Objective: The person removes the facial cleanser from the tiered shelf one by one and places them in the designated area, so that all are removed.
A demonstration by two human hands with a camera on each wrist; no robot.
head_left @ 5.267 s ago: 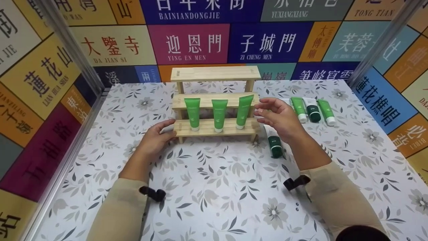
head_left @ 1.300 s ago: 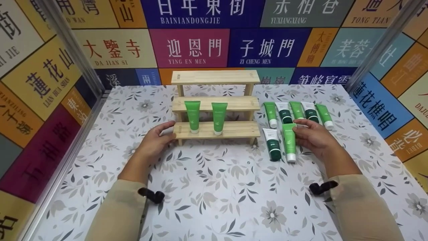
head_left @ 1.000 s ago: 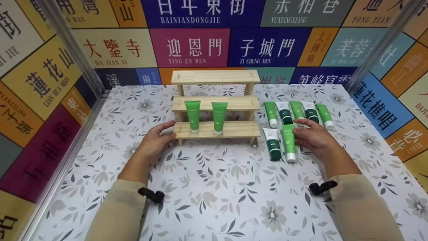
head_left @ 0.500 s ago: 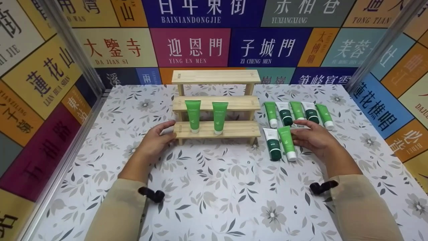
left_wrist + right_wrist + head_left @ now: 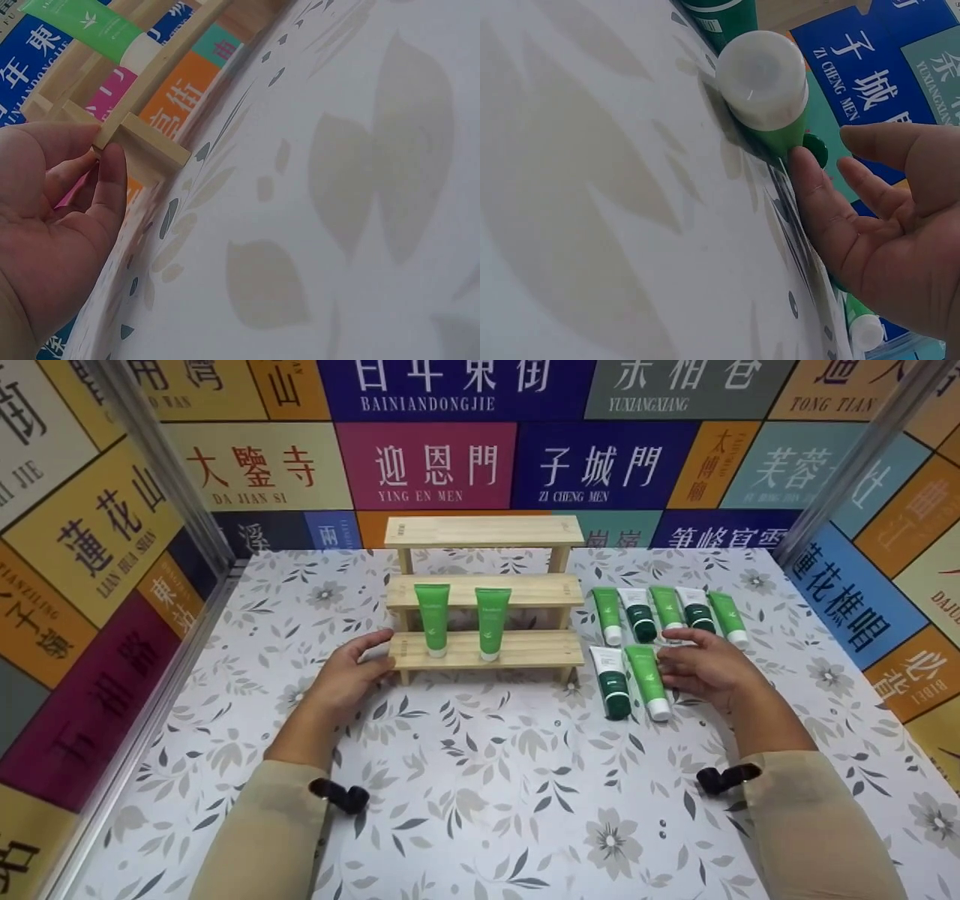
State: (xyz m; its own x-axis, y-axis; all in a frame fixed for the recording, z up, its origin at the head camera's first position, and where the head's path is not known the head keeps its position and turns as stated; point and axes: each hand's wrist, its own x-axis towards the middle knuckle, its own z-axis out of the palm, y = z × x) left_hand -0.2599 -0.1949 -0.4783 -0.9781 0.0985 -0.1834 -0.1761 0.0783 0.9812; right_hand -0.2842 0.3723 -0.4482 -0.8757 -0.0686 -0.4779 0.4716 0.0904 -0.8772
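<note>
A three-step wooden display shelf (image 5: 536, 649) stands at the middle of the table. My left hand (image 5: 349, 671) pinches the left end of its lowest step; the left wrist view shows the thumb and fingertips around the plank (image 5: 142, 94). Two green squeeze tubes, one left (image 5: 433, 615) and one central (image 5: 491, 619), stand cap-down on that step. To the shelf's right, another green tube (image 5: 646, 675) lies beside a white and dark-green tube (image 5: 611, 682). My right hand (image 5: 709, 664), fingers apart, is at the lying green tube's right side; the right wrist view shows its thumb by the tube's cap (image 5: 761, 79).
Behind the right hand lies a row of several tubes, green (image 5: 606, 615) alternating with white and dark green (image 5: 637, 615). Panels printed with characters (image 5: 424, 465) enclose the back and sides. A floral cloth (image 5: 480, 810) covers the table.
The green tube that stood at the step's right end now lies on the table. In the last second it has turned slightly and the right hand's grip has loosened. The left hand has stayed put.
</note>
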